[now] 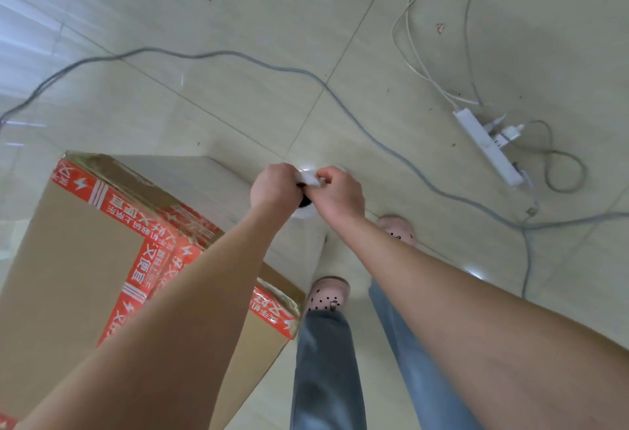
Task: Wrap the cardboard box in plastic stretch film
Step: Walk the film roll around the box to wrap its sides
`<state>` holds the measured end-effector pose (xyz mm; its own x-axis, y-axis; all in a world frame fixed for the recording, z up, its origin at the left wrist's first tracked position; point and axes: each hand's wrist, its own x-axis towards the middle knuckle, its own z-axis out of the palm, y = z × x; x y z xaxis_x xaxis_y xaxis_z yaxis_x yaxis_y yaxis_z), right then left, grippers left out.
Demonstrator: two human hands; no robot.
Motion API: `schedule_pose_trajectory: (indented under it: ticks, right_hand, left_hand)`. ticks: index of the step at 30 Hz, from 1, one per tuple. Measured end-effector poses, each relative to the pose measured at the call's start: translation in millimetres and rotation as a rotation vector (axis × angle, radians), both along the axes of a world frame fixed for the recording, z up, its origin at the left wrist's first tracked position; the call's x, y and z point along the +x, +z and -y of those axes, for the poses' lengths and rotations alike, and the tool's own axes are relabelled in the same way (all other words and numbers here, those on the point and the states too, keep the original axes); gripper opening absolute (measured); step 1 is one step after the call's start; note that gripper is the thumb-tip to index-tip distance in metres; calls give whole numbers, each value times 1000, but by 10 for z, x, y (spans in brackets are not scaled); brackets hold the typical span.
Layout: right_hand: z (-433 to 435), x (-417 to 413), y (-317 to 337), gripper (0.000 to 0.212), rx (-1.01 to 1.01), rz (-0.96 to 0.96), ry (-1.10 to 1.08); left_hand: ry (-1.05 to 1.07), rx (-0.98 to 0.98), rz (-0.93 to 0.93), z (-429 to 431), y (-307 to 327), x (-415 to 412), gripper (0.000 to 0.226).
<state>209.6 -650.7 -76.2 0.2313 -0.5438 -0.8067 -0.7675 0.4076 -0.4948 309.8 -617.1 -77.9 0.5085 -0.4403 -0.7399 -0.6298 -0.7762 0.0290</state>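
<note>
— Where are our hands?
— Out in front of us, close together. Our left hand (275, 187) is curled round the roll of stretch film (304, 213). Our right hand (340, 194) comes in from the other side and pinches a white bit of film (311, 179) with finger and thumb.
— And the cardboard box (85, 259)?
— It sits on the floor (374, 38) to our left, under our left arm. Red tape (136, 205) with white letters runs across its top. We hold the roll just past its far corner.
— What else do we see?
— Our pink shoes (328, 293) just beside the box, a grey cable (238, 55) winding over the tiles, and a white power strip (490, 147) well apart on the right.
</note>
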Motion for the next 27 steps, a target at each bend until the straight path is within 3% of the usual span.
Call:
schedule_pose_trajectory:
  ticks: [6,8,10,14,17,23,25,27]
  right_hand:
    - [35,344,-11,45,48,38,65]
    - [94,454,3,41,36,54,107]
    - [181,535,26,37,31,49,156]
    - [270,600,45,32,40,20,219]
    - [272,604,61,32,60,3,217]
    - [281,679,38,25,68,-8,260]
    - [293,721,-8,15,66,-4,276]
    - [322,738,-28,24,80,15,250]
  left_hand:
    - [843,-156,-72,-159,-22,219,15]
    - [1028,-145,-150,-170,-37,267,19]
    - [939,-113,-170,-155,-23,320,30]
    - [209,-132,-46,-26,47,453,53]
    - [-40,-90,-20,71,72,495,54]
    - [-174,46,72,197,38,565,30]
    - [-123,44,71,192,34,601,29]
    - [18,29,51,157,42,635,26]
